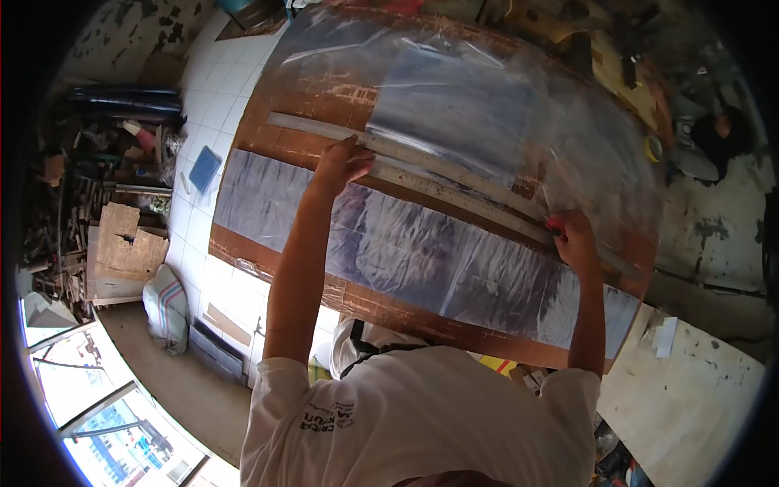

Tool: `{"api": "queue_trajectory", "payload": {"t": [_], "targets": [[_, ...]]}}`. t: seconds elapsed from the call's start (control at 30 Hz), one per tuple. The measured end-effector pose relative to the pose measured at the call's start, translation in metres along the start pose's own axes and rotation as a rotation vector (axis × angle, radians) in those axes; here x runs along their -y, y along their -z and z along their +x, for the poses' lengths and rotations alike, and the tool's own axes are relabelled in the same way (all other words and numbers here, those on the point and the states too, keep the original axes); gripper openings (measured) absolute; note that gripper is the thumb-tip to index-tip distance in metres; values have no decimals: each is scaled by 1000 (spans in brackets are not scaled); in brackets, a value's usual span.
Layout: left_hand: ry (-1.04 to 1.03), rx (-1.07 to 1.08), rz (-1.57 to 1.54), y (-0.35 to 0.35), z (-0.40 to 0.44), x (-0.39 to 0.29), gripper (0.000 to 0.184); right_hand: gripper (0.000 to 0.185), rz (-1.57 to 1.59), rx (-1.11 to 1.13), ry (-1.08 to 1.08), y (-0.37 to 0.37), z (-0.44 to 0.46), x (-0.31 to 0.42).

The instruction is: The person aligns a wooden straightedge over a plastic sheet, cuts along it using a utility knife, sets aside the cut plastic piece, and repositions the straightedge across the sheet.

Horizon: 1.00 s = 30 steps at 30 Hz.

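A brown, worn work board (324, 89) lies in front of me, with a long grey-white patterned sheet (406, 243) along its near side. Across the board run two long flat strips: a long straight bar (312, 126) and, nearer me, a ruler (454, 195). My left hand (345, 166) is closed at the ruler's left end, thumb and fingers pressed on it. Near the right end, my right hand (576, 237) grips a small red tool (555, 224); its tip is too small to make out. Clear plastic film (462, 97) covers the far side.
Left of the board is a white tiled floor (211, 105) with a blue flat object (205, 168). Scrap wood (126, 243) and a white sack (166, 304) stand farther left. A yellow tape roll (652, 148) lies at the right; a pale panel (690, 373) sits lower right.
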<state>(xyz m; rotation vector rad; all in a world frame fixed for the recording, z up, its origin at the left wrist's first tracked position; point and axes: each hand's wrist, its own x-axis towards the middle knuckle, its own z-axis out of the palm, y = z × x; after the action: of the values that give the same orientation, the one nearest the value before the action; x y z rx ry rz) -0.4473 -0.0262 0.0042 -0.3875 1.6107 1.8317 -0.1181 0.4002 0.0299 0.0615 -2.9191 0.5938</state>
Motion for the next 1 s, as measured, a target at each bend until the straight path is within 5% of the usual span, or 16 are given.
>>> {"api": "queue_trajectory", "payload": {"t": [0.23, 0.3, 0.43, 0.53, 0.63, 0.83, 0.93, 1.0], "targets": [[63, -29, 318, 16, 11, -15, 49, 38, 26, -145, -46, 0, 0, 19], [51, -64, 367, 19, 3, -18, 47, 43, -33, -47, -292, 8, -4, 32], [-196, -55, 427, 36, -12, -10, 35, 36, 163, -151, -386, 0, -2, 104], [-941, -219, 798, 57, -13, 20, 22, 43, 215, -14, -245, -40, 0, 169], [-1219, -210, 1022, 58, -26, 25, 19, 44, 296, 128, -284, -89, 8, 225], [-1228, -167, 1182, 77, -18, 41, 23, 50, 105, 132, -283, -124, 31, 267], [-1259, -174, 1179, 76, -16, 42, 22, 45, -7, 2, -268, -116, 35, 272], [-1268, -203, 1217, 78, -17, 46, 18, 44, -131, -293, -324, -119, 34, 247]]}}
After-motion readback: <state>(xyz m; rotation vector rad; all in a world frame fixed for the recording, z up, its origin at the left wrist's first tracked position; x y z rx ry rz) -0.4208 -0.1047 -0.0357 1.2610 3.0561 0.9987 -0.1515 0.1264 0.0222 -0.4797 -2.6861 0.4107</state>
